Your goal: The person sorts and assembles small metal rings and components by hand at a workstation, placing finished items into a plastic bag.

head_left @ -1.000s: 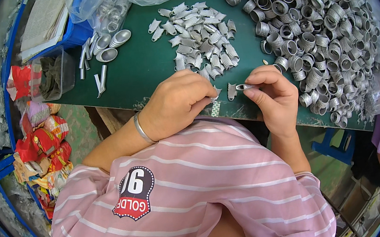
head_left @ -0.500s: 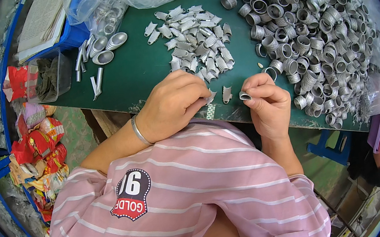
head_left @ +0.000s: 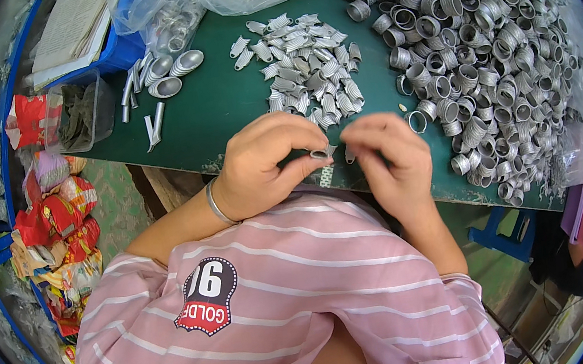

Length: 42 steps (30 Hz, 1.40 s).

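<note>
Silver-grey oval pieces [head_left: 166,88] and a forked tube [head_left: 158,122] sit well left of the grip, out of the way. Left hand [head_left: 269,152]: thumb and index together, clamped on a small metal piece [head_left: 319,154], hollow end showing. Decent hold, fingertips outside the walls; keep pressure light, thin metal could bend. Patterned strip [head_left: 326,176] just below the pinch. Ridged pile [head_left: 288,75] just beyond the pinch; keep knuckles off it so nothing slides in. Right hand [head_left: 390,150] just right of the grip, motion-blurred, so can't tell whether its fingers are closed on the small grey piece [head_left: 350,155] at their tips. Best handled singly, by the edges, slowing near the left pinch to avoid knocks. Farther right: loose ring [head_left: 410,124], then ring heap [head_left: 475,69]; keep the right wrist clear of both.
</note>
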Available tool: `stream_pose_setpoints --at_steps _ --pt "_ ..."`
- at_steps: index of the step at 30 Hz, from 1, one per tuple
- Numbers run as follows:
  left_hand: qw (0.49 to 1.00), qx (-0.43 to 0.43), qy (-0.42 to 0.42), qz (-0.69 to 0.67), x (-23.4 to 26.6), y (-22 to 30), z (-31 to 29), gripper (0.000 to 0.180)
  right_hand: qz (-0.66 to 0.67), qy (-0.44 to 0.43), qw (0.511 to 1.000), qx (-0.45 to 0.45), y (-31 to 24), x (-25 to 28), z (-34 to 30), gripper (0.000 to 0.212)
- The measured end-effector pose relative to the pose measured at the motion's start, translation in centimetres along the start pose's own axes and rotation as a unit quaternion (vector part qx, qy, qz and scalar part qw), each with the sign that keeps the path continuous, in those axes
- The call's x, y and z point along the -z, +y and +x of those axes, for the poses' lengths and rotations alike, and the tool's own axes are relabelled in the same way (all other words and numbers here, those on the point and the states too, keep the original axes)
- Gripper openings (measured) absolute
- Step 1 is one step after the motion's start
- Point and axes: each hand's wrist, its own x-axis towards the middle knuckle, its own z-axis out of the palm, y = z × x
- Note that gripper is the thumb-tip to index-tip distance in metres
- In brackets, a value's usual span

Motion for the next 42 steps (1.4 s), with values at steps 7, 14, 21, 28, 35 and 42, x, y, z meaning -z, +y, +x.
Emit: stream_pose_setpoints --at_steps 7,14,21,28,35,42 --pt "0.998 0.045 0.046 -0.001 -0.1 0.2 -0.2 0.024 -0.179 0.029 0.982 -0.045 1.8 -0.7 3.4 0.014" --pt "0.998 0.034 0.061 -0.006 -0.2 -0.2 -0.1 0.024 -0.100 0.064 0.989 -0.092 1.4 -0.6 3.4 0.023" --pt "0.997 0.039 0.068 -0.027 -0.1 -0.1 -0.1 0.025 0.002 0.063 0.997 -0.049 1.1 0.4 2.3 0.013" --pt "0.998 0.021 0.063 -0.021 -0.3 -0.6 -0.2 0.025 0.151 0.049 0.983 -0.093 1.1 0.3 0.6 0.013" --pt "0.998 0.016 0.059 -0.020 -0.3 -0.7 -0.1 0.025 0.282 0.031 0.950 -0.133 1.7 0.4 -0.2 0.014" --pt "0.998 0.017 0.055 -0.018 -0.2 -0.6 -0.1 0.025 0.333 0.047 0.931 -0.142 1.0 -0.1 -0.3 0.013"
